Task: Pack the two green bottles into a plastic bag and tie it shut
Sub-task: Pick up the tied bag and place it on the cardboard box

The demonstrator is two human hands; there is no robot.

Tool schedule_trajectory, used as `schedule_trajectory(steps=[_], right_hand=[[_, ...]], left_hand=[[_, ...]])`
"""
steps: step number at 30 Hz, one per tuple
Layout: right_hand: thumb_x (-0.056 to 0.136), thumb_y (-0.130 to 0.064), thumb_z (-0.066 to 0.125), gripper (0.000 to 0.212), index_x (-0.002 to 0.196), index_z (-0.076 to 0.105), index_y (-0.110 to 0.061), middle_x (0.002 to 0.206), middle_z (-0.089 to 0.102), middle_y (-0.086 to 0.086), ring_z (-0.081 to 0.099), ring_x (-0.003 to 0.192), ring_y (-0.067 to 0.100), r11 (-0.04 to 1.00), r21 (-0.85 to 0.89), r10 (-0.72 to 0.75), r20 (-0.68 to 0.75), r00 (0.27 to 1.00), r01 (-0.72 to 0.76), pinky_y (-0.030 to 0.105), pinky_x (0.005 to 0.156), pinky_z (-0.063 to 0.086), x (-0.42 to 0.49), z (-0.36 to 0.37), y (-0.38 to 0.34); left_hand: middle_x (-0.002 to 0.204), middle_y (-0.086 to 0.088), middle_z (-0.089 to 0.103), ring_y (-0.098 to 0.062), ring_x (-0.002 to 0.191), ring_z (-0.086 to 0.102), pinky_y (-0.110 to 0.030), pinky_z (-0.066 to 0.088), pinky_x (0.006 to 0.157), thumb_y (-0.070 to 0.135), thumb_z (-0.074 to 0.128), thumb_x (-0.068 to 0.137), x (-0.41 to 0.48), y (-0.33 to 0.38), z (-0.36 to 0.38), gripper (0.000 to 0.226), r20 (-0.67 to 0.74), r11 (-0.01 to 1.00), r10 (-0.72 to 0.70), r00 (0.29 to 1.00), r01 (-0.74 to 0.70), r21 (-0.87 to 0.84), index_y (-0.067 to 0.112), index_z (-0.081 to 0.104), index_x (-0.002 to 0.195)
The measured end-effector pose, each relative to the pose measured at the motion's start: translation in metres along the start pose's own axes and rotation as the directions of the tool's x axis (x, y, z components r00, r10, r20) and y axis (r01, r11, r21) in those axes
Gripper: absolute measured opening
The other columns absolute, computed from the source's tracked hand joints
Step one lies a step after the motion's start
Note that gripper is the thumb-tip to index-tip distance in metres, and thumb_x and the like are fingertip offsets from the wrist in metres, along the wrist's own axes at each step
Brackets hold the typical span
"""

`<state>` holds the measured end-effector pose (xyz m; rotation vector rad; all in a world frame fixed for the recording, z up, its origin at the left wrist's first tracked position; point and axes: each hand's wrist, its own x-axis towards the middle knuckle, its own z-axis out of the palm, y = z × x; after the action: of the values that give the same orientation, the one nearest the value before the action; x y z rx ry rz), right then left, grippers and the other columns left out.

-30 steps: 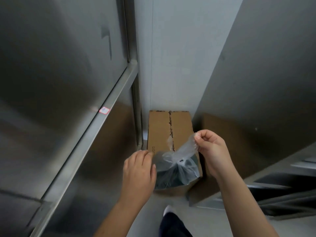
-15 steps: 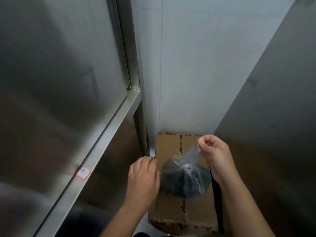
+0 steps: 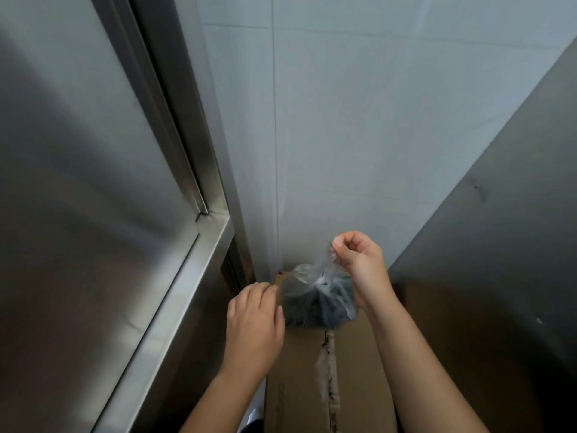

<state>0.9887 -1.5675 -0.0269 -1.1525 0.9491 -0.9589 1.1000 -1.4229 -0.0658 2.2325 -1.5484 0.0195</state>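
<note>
A clear plastic bag [image 3: 315, 303] with dark green contents sits over the far end of a cardboard box [image 3: 299, 379]. Its top is gathered into a twisted knot. My right hand [image 3: 359, 267] pinches one loose end of the bag and pulls it up and to the right. My left hand [image 3: 254, 320] is closed beside the bag's left side, pinching the other thin end of the plastic. The bottles show only as a dark mass through the plastic; single bottles cannot be made out.
A steel cabinet face with a ledge [image 3: 175, 307] rises on the left. A white tiled wall [image 3: 359, 135] stands behind the box. A dark grey panel [image 3: 499, 245] slopes along the right.
The view has tilted upward, so the box and bag sit lower in the frame. My right hand has lifted its end of the bag higher; the left hand stays at the bag's left side.
</note>
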Motion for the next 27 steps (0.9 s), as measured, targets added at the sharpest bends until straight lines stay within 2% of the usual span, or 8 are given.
schedule_trajectory(steps=[4, 9, 13, 15, 18, 21, 24, 27], right_hand=[[0.086, 0.003, 0.05, 0.025, 0.066, 0.052, -0.011, 0.061, 0.049, 0.004, 0.046, 0.053, 0.008, 1.0, -0.006, 0.01, -0.035, 0.999, -0.011, 0.017, 0.056, 0.041, 0.026, -0.002, 0.003], [0.088, -0.004, 0.052, 0.022, 0.068, 0.053, -0.015, 0.064, 0.05, 0.003, 0.045, 0.06, 0.015, 0.992, -0.11, 0.045, -0.181, 0.982, -0.065, 0.028, 0.065, 0.04, 0.053, -0.031, 0.022], [0.087, -0.005, 0.054, 0.028, 0.062, 0.05, -0.018, 0.061, 0.049, 0.002, 0.044, 0.058, 0.014, 0.965, -0.251, 0.003, -0.288, 0.958, -0.079, 0.027, 0.06, 0.037, 0.065, -0.06, 0.039], [0.086, -0.005, 0.055, 0.031, 0.058, 0.049, -0.017, 0.057, 0.047, 0.002, 0.043, 0.055, 0.01, 0.95, -0.285, 0.038, -0.298, 0.954, -0.127, 0.027, 0.057, 0.035, 0.065, -0.074, 0.053], [0.085, -0.003, 0.056, 0.033, 0.055, 0.05, -0.017, 0.055, 0.047, 0.004, 0.042, 0.055, 0.013, 0.938, -0.273, 0.111, -0.351, 0.93, -0.215, 0.029, 0.056, 0.035, 0.062, -0.098, 0.079], [0.083, -0.003, 0.058, 0.029, 0.058, 0.055, -0.017, 0.059, 0.053, 0.005, 0.045, 0.058, 0.017, 0.927, -0.243, 0.168, -0.414, 0.895, -0.286, 0.032, 0.063, 0.039, 0.058, -0.12, 0.1], [0.083, -0.005, 0.06, 0.024, 0.062, 0.058, -0.017, 0.063, 0.058, 0.006, 0.051, 0.064, 0.02, 0.912, -0.226, 0.211, -0.453, 0.866, -0.341, 0.036, 0.068, 0.043, 0.049, -0.131, 0.108], [0.084, -0.005, 0.059, 0.02, 0.065, 0.061, -0.013, 0.072, 0.061, 0.007, 0.054, 0.073, 0.022, 0.898, -0.239, 0.224, -0.474, 0.852, -0.369, 0.034, 0.072, 0.045, 0.039, -0.134, 0.109]], left_hand=[[0.101, -0.005, 0.067, -0.024, 0.098, 0.063, -0.041, 0.049, 0.084, 0.012, 0.072, 0.072, 0.019, -0.001, 0.006, 0.033, -0.013, 1.0, 0.004, 1.0, -0.004, -0.008, 0.009, 0.063, 0.103], [0.101, -0.004, 0.067, -0.023, 0.099, 0.062, -0.041, 0.049, 0.084, 0.013, 0.071, 0.072, 0.031, -0.003, 0.016, 0.032, 0.011, 1.0, -0.01, 1.0, 0.01, -0.007, 0.01, 0.063, 0.104], [0.099, -0.005, 0.067, -0.024, 0.097, 0.063, -0.041, 0.05, 0.082, 0.012, 0.072, 0.071, 0.033, -0.004, 0.027, 0.032, 0.046, 1.0, 0.001, 0.999, -0.001, 0.007, 0.01, 0.064, 0.102], [0.097, -0.005, 0.068, -0.024, 0.095, 0.064, -0.041, 0.05, 0.081, 0.011, 0.073, 0.069, 0.034, -0.001, 0.032, 0.033, 0.053, 1.0, 0.013, 0.999, -0.014, 0.012, 0.01, 0.064, 0.101], [0.096, -0.004, 0.067, -0.023, 0.093, 0.064, -0.04, 0.051, 0.079, 0.012, 0.071, 0.07, 0.034, 0.006, 0.04, 0.03, 0.065, 0.998, 0.054, 0.996, -0.054, 0.009, 0.011, 0.064, 0.1], [0.095, -0.004, 0.067, -0.023, 0.092, 0.064, -0.04, 0.052, 0.077, 0.012, 0.074, 0.068, 0.033, 0.013, 0.047, 0.032, 0.083, 0.997, 0.075, 0.994, -0.076, 0.002, 0.011, 0.064, 0.098], [0.096, -0.004, 0.067, -0.024, 0.094, 0.063, -0.04, 0.051, 0.079, 0.013, 0.073, 0.069, 0.031, 0.019, 0.052, 0.032, 0.104, 0.996, 0.094, 0.99, -0.095, 0.005, 0.011, 0.064, 0.099], [0.098, -0.003, 0.067, -0.023, 0.097, 0.063, -0.04, 0.049, 0.083, 0.014, 0.071, 0.072, 0.029, 0.025, 0.053, 0.03, 0.104, 0.994, 0.111, 0.988, -0.112, 0.003, 0.012, 0.064, 0.101]])
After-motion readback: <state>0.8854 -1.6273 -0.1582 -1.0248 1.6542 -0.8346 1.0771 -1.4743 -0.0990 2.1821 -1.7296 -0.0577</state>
